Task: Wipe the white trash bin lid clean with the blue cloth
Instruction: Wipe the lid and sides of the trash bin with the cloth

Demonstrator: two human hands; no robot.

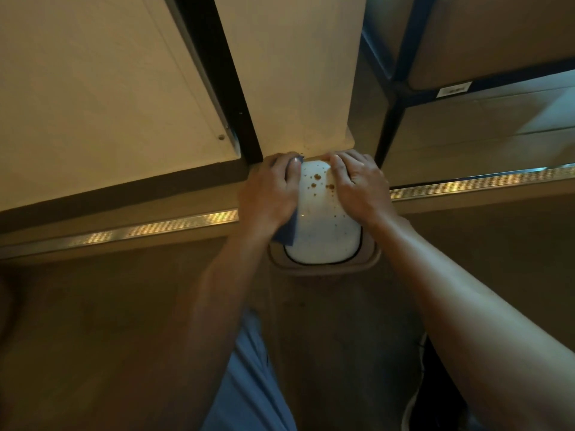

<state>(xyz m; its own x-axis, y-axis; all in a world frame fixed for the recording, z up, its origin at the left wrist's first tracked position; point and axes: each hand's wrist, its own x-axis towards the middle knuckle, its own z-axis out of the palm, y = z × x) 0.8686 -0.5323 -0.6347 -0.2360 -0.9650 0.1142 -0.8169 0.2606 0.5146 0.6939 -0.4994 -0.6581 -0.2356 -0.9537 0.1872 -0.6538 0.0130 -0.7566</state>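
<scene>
glossy floor (124, 306), rounded spotted white lid (323, 225), blue cloth (287, 230)

Looked like somewhere indoors in a home, maybe a hallway or utility corner, though it was hard to pin down. The light was dim and warm yellow. There was a plain pale wall (292, 66) with a dark door frame (217, 73) next to it and a light door panel (102, 82) on the left. A ribbed metal threshold strip (140, 230) ran across the brownish floor (93, 337). On the right stood a dark blue metal rack (404, 57) loaded with cardboard boxes (497, 35), one with a white label (453, 89), so more storage-ish than living space. A small white bin lid (323, 225) sat against the wall.
</scene>
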